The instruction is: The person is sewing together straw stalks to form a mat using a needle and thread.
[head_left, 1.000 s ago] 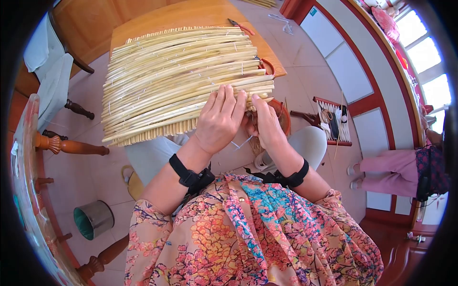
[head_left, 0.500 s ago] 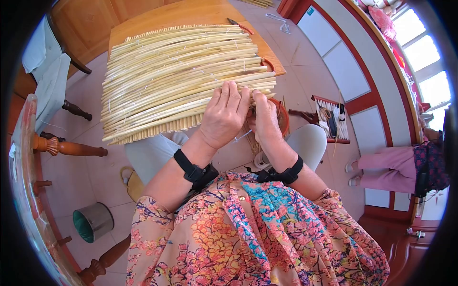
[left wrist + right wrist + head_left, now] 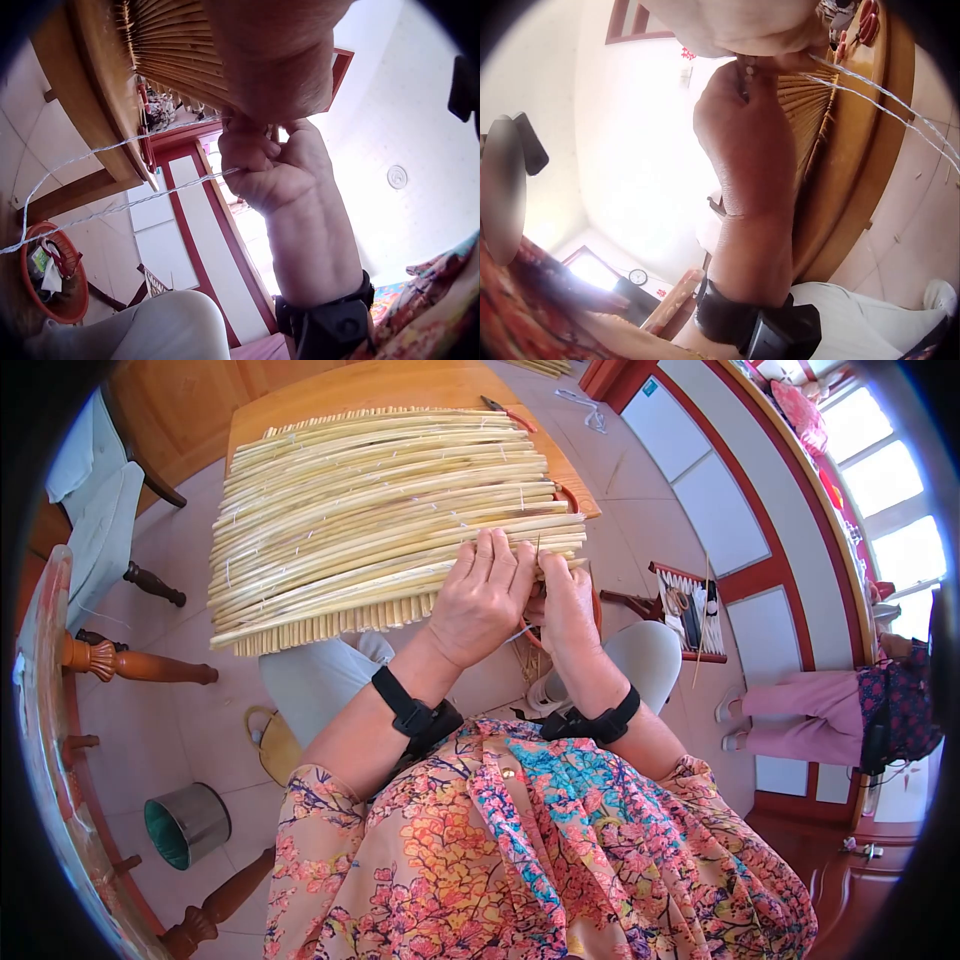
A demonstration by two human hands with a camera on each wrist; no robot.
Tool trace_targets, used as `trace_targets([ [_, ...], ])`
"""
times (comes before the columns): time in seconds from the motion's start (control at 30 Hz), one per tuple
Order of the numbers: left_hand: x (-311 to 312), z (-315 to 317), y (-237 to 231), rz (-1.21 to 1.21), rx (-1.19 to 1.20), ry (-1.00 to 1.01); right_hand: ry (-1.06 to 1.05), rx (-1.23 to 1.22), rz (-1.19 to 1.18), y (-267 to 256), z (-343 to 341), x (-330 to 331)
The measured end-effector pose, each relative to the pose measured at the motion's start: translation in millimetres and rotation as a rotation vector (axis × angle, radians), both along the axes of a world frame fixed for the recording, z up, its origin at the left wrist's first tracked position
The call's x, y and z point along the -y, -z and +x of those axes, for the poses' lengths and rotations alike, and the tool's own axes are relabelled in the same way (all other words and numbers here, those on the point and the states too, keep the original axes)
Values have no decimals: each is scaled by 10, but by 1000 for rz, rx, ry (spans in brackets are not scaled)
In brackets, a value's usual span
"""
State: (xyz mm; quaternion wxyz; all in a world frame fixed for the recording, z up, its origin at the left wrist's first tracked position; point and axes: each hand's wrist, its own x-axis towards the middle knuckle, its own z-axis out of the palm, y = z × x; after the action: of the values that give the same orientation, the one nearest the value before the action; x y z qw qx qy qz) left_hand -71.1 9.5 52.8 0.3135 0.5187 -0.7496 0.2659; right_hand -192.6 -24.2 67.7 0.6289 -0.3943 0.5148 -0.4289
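Observation:
A mat of pale sticks (image 3: 380,510), tied with white string, lies on the wooden table. At its near right corner, my left hand (image 3: 478,605) grips the edge, fingers on top and the thumb hidden below. Beside it, my right hand (image 3: 572,610) is curled at the stick ends, thumb near a thin upright tip. The left wrist view shows strands of white cord (image 3: 120,208) running into the curled right hand (image 3: 277,169). In the right wrist view the cord (image 3: 900,97) loops out from between both hands. The fingertips' exact hold is hidden.
Red-handled pliers (image 3: 517,418) lie at the table's far right. An orange basket (image 3: 56,300) stands below, near a small rack (image 3: 690,610) holding tools. A metal bin (image 3: 188,825) is on the floor at left. Another person in pink trousers (image 3: 810,720) stands at right.
Both hands have shifted slightly right in the head view, staying close together at the mat's corner. A thin pointed tip now shows above the right thumb.

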Motion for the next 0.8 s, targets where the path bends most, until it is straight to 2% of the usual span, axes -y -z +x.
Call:
trace_targets([
  [0.13,-4,15,11,8,16,5,-38,17,12,-6,-61,12],
  [0.2,-6,39,31,14,4,11,-267,-144,-126,-105,-151,10],
  [0.27,3,92,63,18,-5,16,-194,-99,-53,-220,-239,-4],
  [0.3,12,117,94,11,17,24,-247,-281,-259,-120,-431,147],
  [0.33,1,135,127,6,38,28,-153,-679,-578,-137,-511,194],
  [0.4,-10,158,180,14,28,43,-25,-855,-1065,-263,-572,309],
  [0.43,1,143,187,17,20,61,-21,-856,-1061,-335,-545,341],
  [0.5,-8,161,208,21,34,68,-378,-785,-1132,-404,-398,334],
  [0.53,-13,172,213,22,49,61,-373,-785,-1130,-384,-347,347],
  [0.6,-18,185,210,14,47,70,-619,-655,-898,-321,-252,391],
  [0.73,-61,190,173,-10,37,81,-622,-574,-985,-272,-209,416],
  [0.8,-64,192,189,-2,28,82,-620,-567,-948,-296,-178,394],
])
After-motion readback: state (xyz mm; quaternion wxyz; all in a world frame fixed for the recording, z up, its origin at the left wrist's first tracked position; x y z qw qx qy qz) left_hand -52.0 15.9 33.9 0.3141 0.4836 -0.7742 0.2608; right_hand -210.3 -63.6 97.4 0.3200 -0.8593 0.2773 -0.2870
